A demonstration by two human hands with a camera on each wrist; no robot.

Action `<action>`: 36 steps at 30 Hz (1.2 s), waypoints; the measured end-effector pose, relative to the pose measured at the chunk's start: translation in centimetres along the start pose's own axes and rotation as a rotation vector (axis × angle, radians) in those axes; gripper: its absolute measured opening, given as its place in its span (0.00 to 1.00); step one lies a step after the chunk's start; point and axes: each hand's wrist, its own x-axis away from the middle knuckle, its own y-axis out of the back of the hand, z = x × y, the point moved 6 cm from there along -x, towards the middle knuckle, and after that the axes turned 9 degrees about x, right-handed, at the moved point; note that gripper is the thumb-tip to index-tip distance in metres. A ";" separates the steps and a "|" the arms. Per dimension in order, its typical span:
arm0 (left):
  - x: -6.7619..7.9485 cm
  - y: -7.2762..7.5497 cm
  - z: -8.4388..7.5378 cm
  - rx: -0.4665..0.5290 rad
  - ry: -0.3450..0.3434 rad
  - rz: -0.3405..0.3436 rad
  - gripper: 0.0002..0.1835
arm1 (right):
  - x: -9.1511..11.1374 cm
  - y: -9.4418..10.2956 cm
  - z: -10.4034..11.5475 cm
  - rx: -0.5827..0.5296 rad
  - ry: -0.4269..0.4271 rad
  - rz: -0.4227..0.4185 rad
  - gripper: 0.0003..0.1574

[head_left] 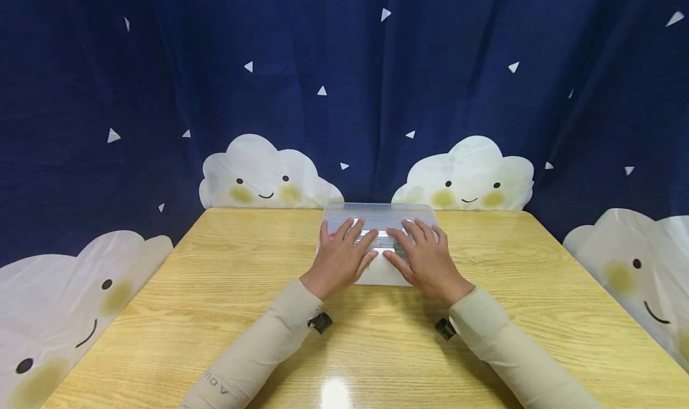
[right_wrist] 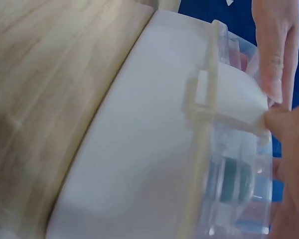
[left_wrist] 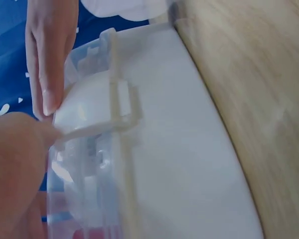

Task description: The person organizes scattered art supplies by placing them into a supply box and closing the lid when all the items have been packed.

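A plastic storage box with a white body and a clear lid stands at the far middle of the table. My left hand rests on the lid's left part with its fingers spread. On the right part lies my right hand, its fingers likewise extended. The thumbs point toward each other near a white latch, which bridges the lid and the box's front wall in both wrist views. Through the clear plastic show a green item and something reddish; their kinds cannot be made out.
The box stands on a wood-grain table. A dark blue curtain printed with smiling clouds and white triangles hangs behind and along the table's sides. Small black devices sit at both wrists.
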 end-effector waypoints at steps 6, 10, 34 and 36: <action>0.0 0.0 0.0 0.055 0.040 -0.048 0.23 | 0.0 -0.3 -0.1 -0.010 -0.037 -0.008 0.35; -0.2 0.0 0.0 0.063 0.061 -0.036 0.24 | -0.1 -0.3 -0.2 -0.017 -0.049 0.017 0.36; -0.4 -0.2 -0.7 0.044 0.104 -0.138 0.21 | 0.0 -0.4 0.3 -0.012 -0.081 -0.076 0.26; -0.4 -0.2 -0.7 0.029 0.103 -0.167 0.21 | -0.1 -0.4 0.4 -0.008 -0.084 -0.078 0.26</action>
